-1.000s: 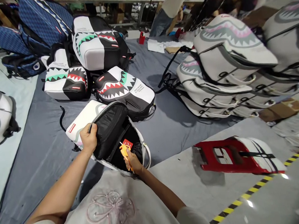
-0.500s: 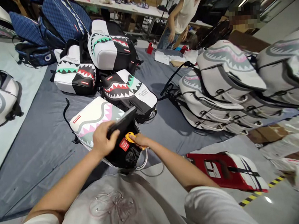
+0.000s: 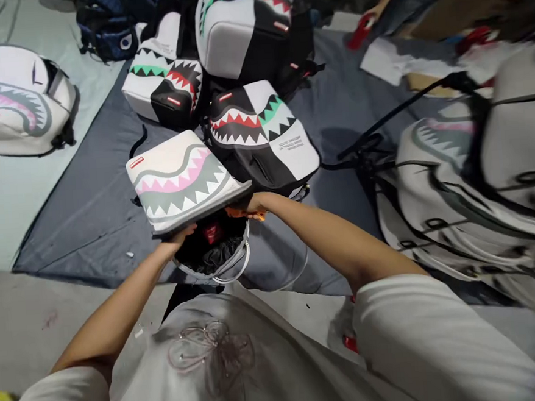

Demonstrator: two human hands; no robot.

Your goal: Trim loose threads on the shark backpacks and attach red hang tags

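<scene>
A cream backpack with a pink and grey shark-mouth print lies in front of me, its front panel raised. Its black lining shows, with a red label inside. My left hand grips the lower left edge of the panel, most of its fingers hidden beneath. Under the panel's right corner, my right hand is closed around a small orange tool, whose kind I cannot make out. A white carry handle curves along the bag's near rim.
A black-and-white shark backpack lies just beyond, with two more behind it. Stacked grey backpacks stand on the right. Another cream backpack lies on the left. A dark grey cloth spreads beneath the nearer bags.
My left hand has moved down to the panel's lower edge. The panel now lies lower over the bag's opening, and my right hand with the orange tool is under its corner. My view has shifted.
</scene>
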